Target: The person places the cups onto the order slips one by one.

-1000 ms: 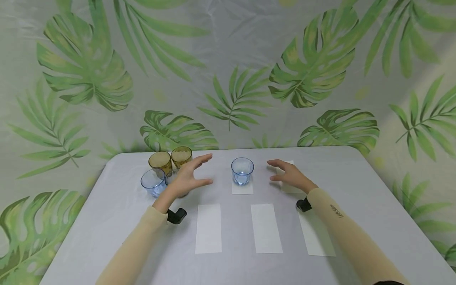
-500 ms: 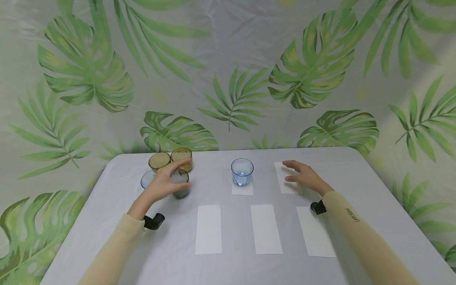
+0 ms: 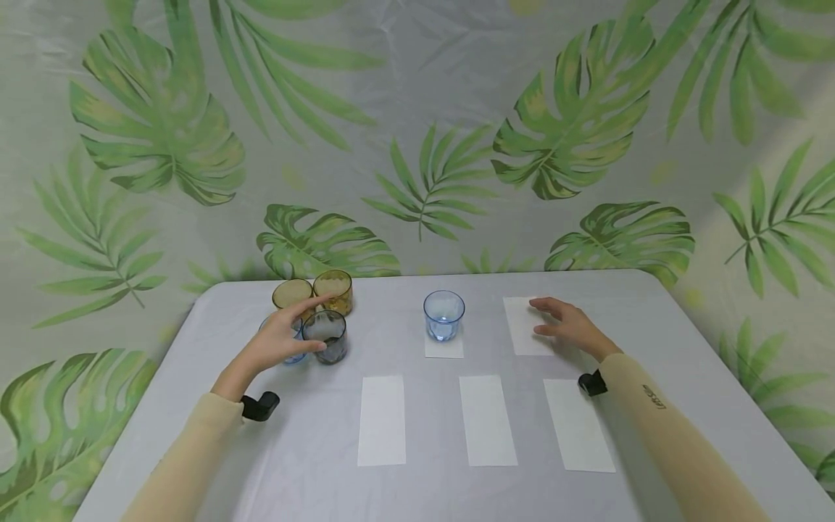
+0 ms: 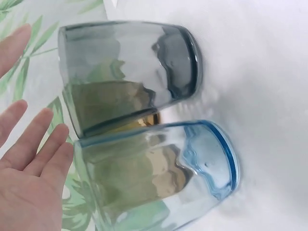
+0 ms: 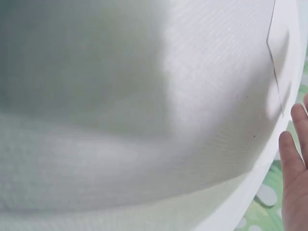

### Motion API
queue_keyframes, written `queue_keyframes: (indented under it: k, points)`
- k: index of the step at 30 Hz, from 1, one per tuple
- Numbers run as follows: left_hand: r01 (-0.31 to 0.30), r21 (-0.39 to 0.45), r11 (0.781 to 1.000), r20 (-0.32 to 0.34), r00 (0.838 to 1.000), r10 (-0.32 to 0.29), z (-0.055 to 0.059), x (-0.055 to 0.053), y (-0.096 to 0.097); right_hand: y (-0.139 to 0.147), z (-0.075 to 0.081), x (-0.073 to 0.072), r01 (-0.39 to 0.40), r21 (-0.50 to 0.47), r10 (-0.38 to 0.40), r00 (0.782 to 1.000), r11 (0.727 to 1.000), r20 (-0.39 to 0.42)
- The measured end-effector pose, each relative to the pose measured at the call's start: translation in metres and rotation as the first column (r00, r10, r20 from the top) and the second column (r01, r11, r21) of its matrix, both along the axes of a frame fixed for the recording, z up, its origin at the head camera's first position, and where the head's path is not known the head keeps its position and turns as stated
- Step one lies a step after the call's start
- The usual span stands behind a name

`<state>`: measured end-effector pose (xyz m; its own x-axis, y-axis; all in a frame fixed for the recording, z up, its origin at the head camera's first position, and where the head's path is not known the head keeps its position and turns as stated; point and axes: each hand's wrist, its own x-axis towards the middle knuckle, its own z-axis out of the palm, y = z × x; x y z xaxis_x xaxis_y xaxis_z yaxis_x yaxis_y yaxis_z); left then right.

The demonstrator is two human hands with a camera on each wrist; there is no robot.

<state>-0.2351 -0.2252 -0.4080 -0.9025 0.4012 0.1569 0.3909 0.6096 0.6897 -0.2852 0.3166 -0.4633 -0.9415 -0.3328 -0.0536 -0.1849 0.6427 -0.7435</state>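
My left hand (image 3: 270, 342) hovers at the glass cluster, thumb and fingers spread around the near side of a smoky grey glass (image 3: 331, 341). In the left wrist view the fingers (image 4: 36, 159) stand apart from the grey glass and a blue-rimmed glass (image 4: 159, 178). That blue glass is partly hidden by the hand in the head view. Two amber glasses (image 3: 293, 292) stand just behind. My right hand (image 3: 567, 326) is held above a white paper rectangle (image 3: 518, 330) at the back right, fingers loosely bent and holding nothing.
Another blue glass (image 3: 444, 317) stands upright on a white paper (image 3: 444, 351) at the back middle. Three more white papers (image 3: 382, 420) lie in a row nearer the front of the white-covered table (image 3: 313, 464). A leaf-print cloth (image 3: 424, 94) hangs behind.
My left hand has moved left and slightly down, back from in front of the grey glass to its left side. The right hand has shifted right, further from the middle blue glass.
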Motion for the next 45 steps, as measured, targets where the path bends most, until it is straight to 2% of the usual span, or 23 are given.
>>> queue_keyframes:
  k: [8,15,23,30,38,41,45]
  points:
    - [0.049,-0.082,0.995,0.019,0.999,-0.048,-0.001,-0.006,0.002,0.003,-0.003,0.001,0.021,0.007,-0.021,1.000,1.000,0.004]
    - [0.098,-0.158,0.983,0.054,0.994,-0.090,0.001,-0.010,0.007,0.004,-0.006,0.001,0.006,-0.001,-0.006,1.000,1.000,-0.006]
    - [0.125,-0.229,0.965,0.043,0.992,-0.118,0.003,-0.012,0.009,0.005,-0.008,0.001,-0.002,0.045,0.002,1.000,0.999,-0.008]
    - [0.093,-0.214,0.972,0.024,0.996,-0.090,-0.001,-0.011,0.009,0.005,-0.011,0.003,-0.008,0.084,0.010,1.000,0.996,-0.020]
    - [0.045,-0.167,0.985,-0.047,0.997,-0.053,0.001,-0.007,0.017,0.008,-0.015,0.001,-0.021,0.081,0.022,0.999,0.997,-0.023]
    - [0.044,-0.143,0.989,-0.067,0.996,-0.054,0.002,-0.006,0.022,0.008,-0.014,0.000,-0.019,0.086,0.020,1.000,0.996,-0.019]
    - [0.066,-0.090,0.994,-0.061,0.996,-0.071,0.003,-0.003,0.030,0.006,-0.012,0.001,-0.011,0.086,0.012,1.000,0.996,-0.009]
